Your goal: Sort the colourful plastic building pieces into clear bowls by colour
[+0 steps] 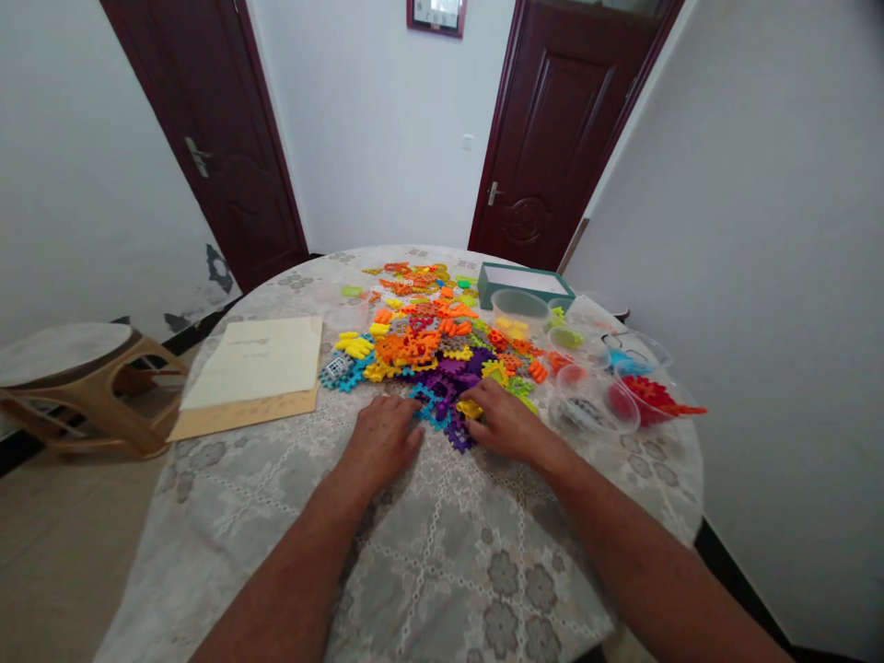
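A colourful heap of interlocking plastic building pieces lies across the middle of the table. My left hand rests on the cloth at the near edge of this heap, thumb apart from the fingers. Its fingertips are beside a blue toothed piece. From the right, my right hand reaches in with thumb and fingers around a yellow piece. Purple toothed pieces lie between my two hands. The fingertips of my right hand are partly hidden among the pieces.
Clear plastic tubs stand at the right, one with red pieces and one with grey pieces. Behind them is a green box. Paper sheets lie at the left. A wooden stool stands beside the round table.
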Motion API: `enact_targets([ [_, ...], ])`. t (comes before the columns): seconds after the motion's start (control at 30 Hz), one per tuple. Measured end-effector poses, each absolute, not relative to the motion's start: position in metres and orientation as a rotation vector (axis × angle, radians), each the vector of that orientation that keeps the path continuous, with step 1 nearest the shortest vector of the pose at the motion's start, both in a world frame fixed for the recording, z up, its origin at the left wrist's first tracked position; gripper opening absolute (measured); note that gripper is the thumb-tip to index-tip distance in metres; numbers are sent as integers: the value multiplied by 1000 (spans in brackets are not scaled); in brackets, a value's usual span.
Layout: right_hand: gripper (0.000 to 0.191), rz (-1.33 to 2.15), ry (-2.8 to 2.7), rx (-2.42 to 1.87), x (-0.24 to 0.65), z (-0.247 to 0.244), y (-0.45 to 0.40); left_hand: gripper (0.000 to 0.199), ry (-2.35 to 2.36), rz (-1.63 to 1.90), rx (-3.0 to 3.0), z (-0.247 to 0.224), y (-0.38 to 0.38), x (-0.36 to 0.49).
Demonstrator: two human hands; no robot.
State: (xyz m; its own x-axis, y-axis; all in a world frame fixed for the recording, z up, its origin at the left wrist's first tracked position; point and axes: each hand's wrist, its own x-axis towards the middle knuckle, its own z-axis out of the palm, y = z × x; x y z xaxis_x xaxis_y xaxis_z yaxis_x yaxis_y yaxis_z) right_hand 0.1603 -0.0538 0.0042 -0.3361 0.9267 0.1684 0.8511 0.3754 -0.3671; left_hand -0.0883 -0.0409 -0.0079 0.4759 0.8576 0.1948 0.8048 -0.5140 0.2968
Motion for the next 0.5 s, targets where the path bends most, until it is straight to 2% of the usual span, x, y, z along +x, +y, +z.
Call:
enact_targets([
  [0.17, 31, 381, -2150, -1434, 165, 6, -55, 29, 1330, 570, 2549, -11, -42, -85],
  [0.37, 25, 999, -1474, -1426, 181, 3, -41, 45, 1251, 651, 2529, -8, -46, -80],
  [0.5, 26, 1123, -1239, -1361, 188, -2, -34, 53, 1159, 638, 2601, -9, -50, -75],
])
